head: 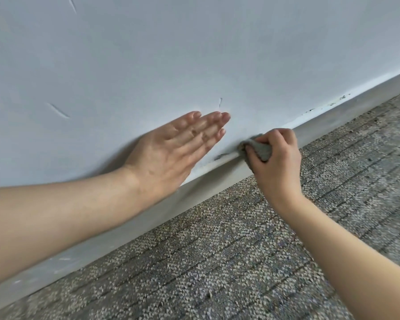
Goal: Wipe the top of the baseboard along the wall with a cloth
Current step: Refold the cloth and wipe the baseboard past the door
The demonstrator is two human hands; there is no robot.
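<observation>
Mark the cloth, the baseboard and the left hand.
cloth [261, 151], head view, bunched fabric between fingers.
baseboard [321, 125], head view, front face right of the cloth.
left hand [169, 155], head view, back of the hand.

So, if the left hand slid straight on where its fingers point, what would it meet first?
Probably nothing: the left hand lies flat on the wall, pointing up and right across bare paint, above the cloth and the right hand. Only a short scratch lies nearby.
</observation>
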